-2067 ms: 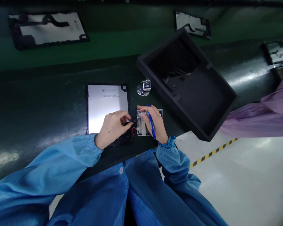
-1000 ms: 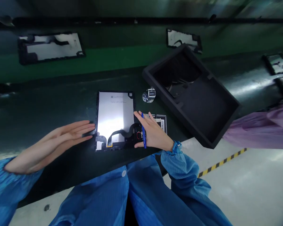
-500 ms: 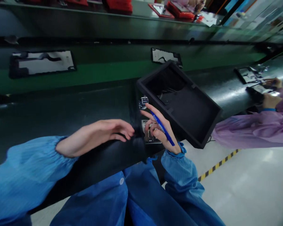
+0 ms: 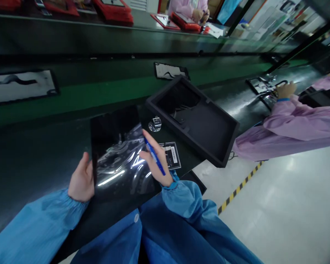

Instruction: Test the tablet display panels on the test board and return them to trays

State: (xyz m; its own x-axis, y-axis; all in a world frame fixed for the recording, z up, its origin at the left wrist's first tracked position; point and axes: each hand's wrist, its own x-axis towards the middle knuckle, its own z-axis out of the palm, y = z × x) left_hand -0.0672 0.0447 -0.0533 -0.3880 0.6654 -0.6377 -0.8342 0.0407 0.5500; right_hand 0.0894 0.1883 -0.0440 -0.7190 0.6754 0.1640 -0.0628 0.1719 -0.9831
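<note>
A glossy black screen panel (image 4: 118, 146), covered by wrinkled clear film that catches the light, is held tilted between my two hands. My left hand (image 4: 82, 179) grips its left edge, with the thumb up and the fingers partly hidden. On the opposite edge, my right hand (image 4: 157, 161) holds the panel between thumb and forefinger. A blue pen (image 4: 154, 154) is tucked in that same hand, lying across it. Just beyond the right fingertips stands a chrome tally counter (image 4: 155, 124) on the bench. Printed black-and-white cards (image 4: 172, 154) lie beside my right hand.
A black open tray (image 4: 209, 134) with dark sheets in one half sits right of the panel. Framed parts (image 4: 19, 86) and another framed part (image 4: 170, 70) lie along the green strip. A person in pink sleeves (image 4: 297, 128) works at the right. Red trays (image 4: 112, 11) line the upper shelf.
The panel's broad face has come into view between my hands, where only a dark blurred shape showed. My left hand has moved left and down and closed on its edge. The view has shifted right.
</note>
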